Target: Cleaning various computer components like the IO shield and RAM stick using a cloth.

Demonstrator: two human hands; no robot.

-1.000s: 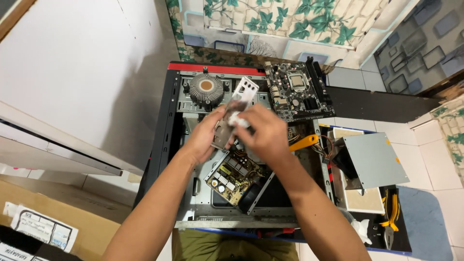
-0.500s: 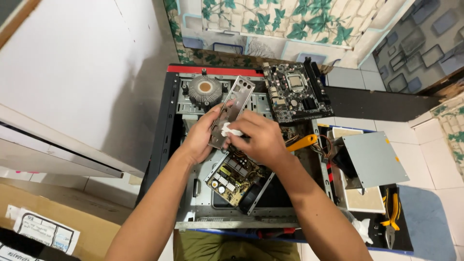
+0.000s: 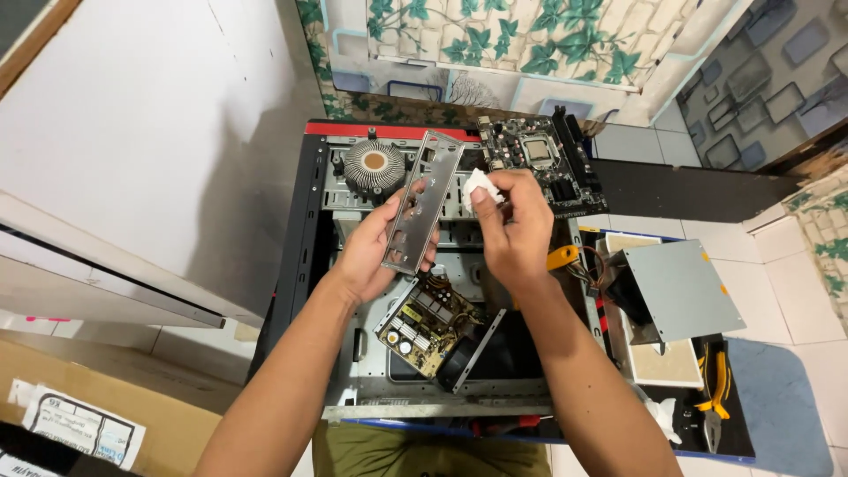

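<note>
Silver metal shines on the thin plate [image 3: 426,199] that the left hand [image 3: 375,252] holds up over the open computer case [image 3: 300,256]. A moment ago the right hand [image 3: 512,230] was pressed on the plate with the white cloth [image 3: 478,186]. Now that hand has come off to the right side, and there is a small gap between the cloth and the plate. The plate has also turned, so it stands more upright and its whole front shows.

The plate is long and narrow, with many cut-out holes of different shapes. Its top end points at the far edge of the case, next to the round cooler [image 3: 374,165]. The left hand wraps its lower half, thumb in front and fingers behind.

The right hand is pinched shut on the little wad of cloth, held at the fingertips, just beside the plate's top.

Under both hands, inside the case, lies a yellow-brown circuit board [image 3: 426,314]. A dark green motherboard [image 3: 534,163] rests at the far edge.
</note>
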